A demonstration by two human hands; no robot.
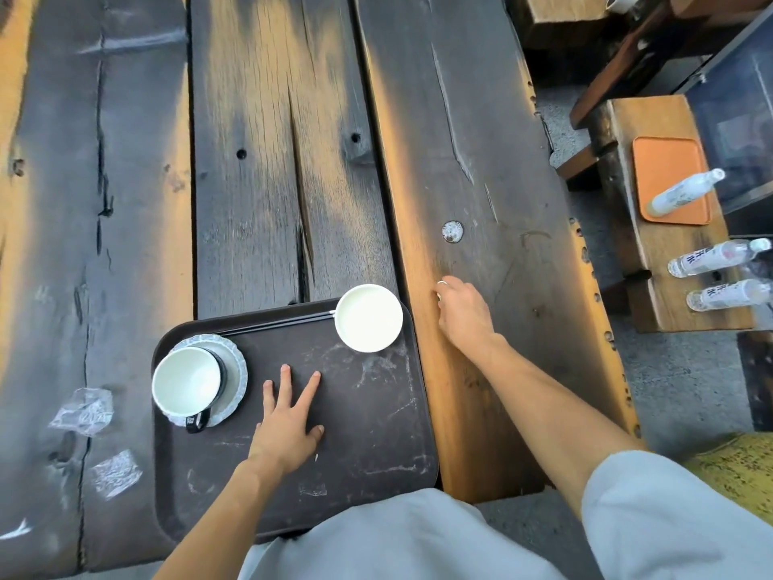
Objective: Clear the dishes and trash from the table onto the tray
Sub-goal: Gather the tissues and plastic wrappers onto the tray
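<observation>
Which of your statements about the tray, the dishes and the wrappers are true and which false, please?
1. The left hand lies flat on the tray, fingers spread. True.
2. The white bowl stands on the table, off the tray. False: it stands in the tray's far right corner.
3. Two clear wrappers lie on the table, left of the tray. True.
4. The chopsticks stand in the mug. False: they lie along the tray's far edge.
5. The right hand is over the table, right of the tray. True.
</observation>
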